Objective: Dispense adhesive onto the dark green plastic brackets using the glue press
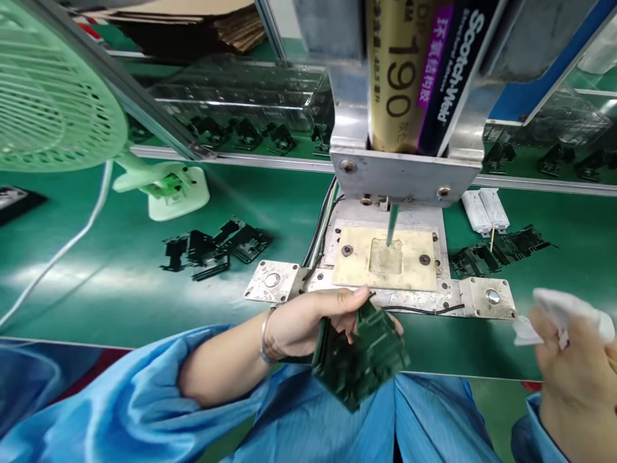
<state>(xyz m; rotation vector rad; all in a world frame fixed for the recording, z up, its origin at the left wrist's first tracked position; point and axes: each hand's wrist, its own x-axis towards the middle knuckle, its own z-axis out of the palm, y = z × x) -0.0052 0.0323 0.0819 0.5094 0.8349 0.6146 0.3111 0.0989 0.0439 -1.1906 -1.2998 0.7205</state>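
My left hand (313, 318) is closed round a dark green plastic part (364, 357), held just in front of the table edge and below the metal fixture. My right hand (573, 366) at the lower right is closed on a crumpled white cloth (563, 312). Straight ahead stands a glue dispenser: a gold and black adhesive cartridge (414, 71) in a metal bracket, with its green nozzle (391, 225) pointing down into the recess of a yellowish plate (385, 260) on the metal base (477, 297).
A pile of black plastic parts (214, 247) lies on the green table at left, another pile (496, 252) at right beside two white packets (484, 209). A green desk fan (53, 90) stands at far left with its white cord. Clear trays (241, 90) sit on the belt behind.
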